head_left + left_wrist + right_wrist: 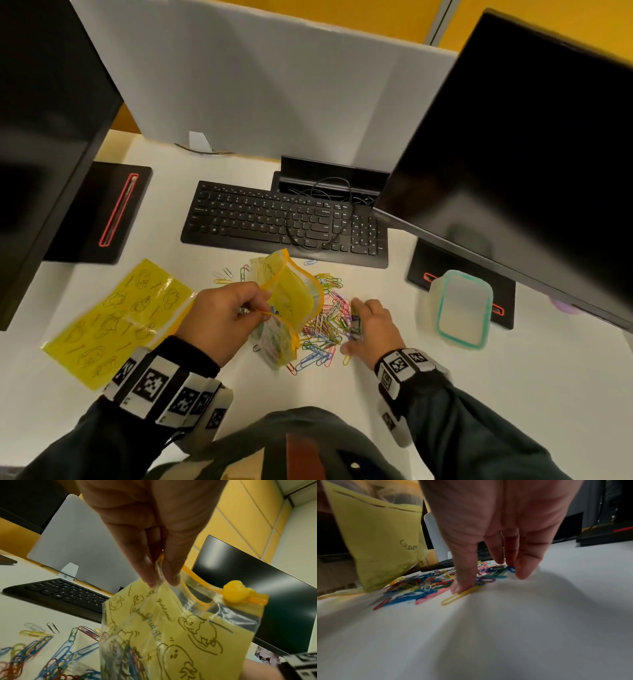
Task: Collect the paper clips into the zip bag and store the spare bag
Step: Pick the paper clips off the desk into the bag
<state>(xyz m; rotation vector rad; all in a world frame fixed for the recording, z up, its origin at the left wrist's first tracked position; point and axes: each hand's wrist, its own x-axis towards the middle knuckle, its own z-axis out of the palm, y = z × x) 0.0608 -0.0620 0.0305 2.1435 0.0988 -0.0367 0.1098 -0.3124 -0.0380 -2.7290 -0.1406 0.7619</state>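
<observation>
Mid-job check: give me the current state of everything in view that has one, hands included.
Zip bag: open, held up, some clips inside.
Spare bag: flat on desk.
Paper clips: most loose on desk.
Left hand: pinches zip bag rim.
Right hand: fingers down on the clips.
Container: lid on.
Monitors: dark.

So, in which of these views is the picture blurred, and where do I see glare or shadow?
Head view: edges bend from the wide lens, the right hand is slightly smeared. Left wrist view: mostly sharp, pale glare streaks on the monitor. Right wrist view: strongest motion blur, the desk streaks and carries a soft hand shadow.
</observation>
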